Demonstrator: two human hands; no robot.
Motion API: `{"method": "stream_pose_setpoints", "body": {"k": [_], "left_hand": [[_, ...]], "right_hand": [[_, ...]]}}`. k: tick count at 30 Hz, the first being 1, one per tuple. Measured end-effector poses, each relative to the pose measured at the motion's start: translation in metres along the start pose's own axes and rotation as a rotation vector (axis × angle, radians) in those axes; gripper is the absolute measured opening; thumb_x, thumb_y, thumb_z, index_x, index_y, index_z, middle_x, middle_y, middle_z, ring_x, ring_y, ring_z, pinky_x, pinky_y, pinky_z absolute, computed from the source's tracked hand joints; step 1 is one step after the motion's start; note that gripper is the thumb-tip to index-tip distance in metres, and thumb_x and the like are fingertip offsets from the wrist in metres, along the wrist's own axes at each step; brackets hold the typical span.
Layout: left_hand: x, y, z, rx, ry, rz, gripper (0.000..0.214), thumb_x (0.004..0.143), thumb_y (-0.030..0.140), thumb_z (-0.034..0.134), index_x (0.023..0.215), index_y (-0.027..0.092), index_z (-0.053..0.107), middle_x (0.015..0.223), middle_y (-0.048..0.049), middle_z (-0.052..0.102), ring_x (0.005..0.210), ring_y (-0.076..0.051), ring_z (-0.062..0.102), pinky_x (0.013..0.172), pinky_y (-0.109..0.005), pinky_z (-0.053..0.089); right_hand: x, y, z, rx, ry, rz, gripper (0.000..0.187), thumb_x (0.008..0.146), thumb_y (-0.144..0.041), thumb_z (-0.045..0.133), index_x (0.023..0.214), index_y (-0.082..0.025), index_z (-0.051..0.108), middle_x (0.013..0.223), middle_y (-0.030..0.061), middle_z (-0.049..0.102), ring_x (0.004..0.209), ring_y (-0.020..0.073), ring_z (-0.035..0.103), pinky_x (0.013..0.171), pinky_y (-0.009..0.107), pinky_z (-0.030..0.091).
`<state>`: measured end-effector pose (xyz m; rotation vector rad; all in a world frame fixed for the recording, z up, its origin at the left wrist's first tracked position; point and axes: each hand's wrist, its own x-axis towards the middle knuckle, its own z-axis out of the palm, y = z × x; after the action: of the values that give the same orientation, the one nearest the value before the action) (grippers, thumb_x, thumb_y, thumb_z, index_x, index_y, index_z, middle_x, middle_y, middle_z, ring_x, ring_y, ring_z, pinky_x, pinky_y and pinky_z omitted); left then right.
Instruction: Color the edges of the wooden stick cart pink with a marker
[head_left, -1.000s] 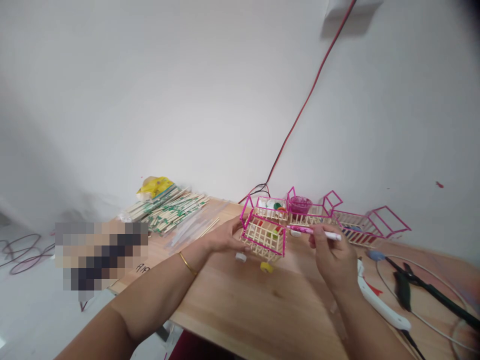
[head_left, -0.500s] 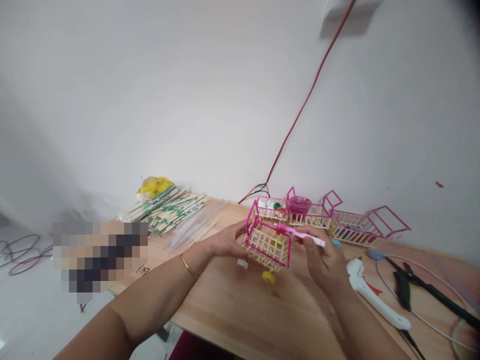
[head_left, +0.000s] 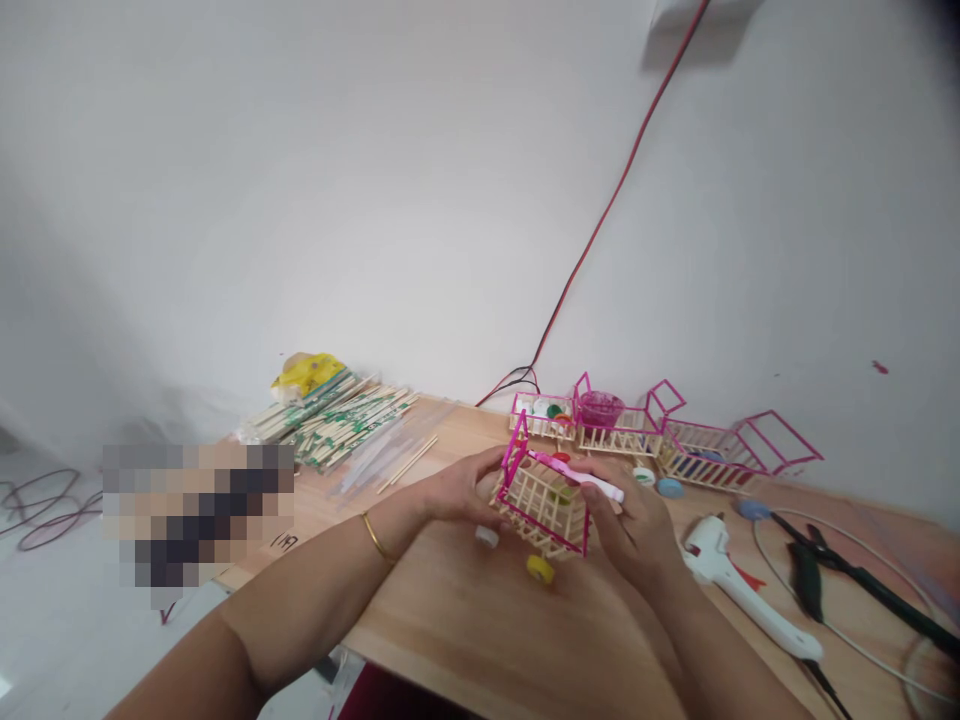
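Our left hand (head_left: 469, 490) has its grip closed around the left end of the small stick cart (head_left: 551, 512), tilted over the middle of the desk (head_left: 450, 620), likely so its pink rim faces us and stays steady. In our right hand (head_left: 634, 515) the grip is narrow, pinching a pink-and-white brush or pen (head_left: 589, 477) low along its shaft, probably for fine control; its tip is at the cart's upper rim, though we cannot tell whether it touches. Three other carts (head_left: 622, 440) line the desk's back edge, seemingly out of our way. The glue gun (head_left: 750, 590) lies toward the right edge, within reach.
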<state>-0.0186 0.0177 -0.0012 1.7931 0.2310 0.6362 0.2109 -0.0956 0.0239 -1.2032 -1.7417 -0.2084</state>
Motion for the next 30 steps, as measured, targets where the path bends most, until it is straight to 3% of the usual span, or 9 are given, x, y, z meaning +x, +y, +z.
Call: {"method": "stream_pose_setpoints", "body": {"k": [19, 30], "left_hand": [[0.002, 0.000, -0.008, -0.145, 0.065, 0.044, 0.098, 0.060, 0.030, 0.092, 0.146, 0.018, 0.047, 0.144, -0.0168, 0.056, 0.148, -0.038, 0.036, 0.124, -0.049, 0.024], [0.002, -0.004, -0.010, -0.155, 0.113, 0.064, 0.092, 0.060, 0.028, 0.092, 0.141, 0.019, 0.050, 0.142, -0.0148, 0.058, 0.144, -0.034, 0.042, 0.124, -0.047, 0.026]], "right_hand": [[0.002, 0.009, -0.010, -0.042, 0.091, 0.126, 0.030, 0.097, -0.043, 0.048, 0.096, -0.021, 0.069, 0.081, 0.0034, 0.074, 0.070, 0.0167, 0.070, 0.066, 0.027, 0.052], [0.000, 0.012, -0.011, -0.039, 0.127, 0.149, 0.026, 0.097, -0.040, 0.050, 0.098, -0.022, 0.068, 0.079, 0.0014, 0.073, 0.069, 0.0155, 0.070, 0.065, 0.025, 0.051]]}}
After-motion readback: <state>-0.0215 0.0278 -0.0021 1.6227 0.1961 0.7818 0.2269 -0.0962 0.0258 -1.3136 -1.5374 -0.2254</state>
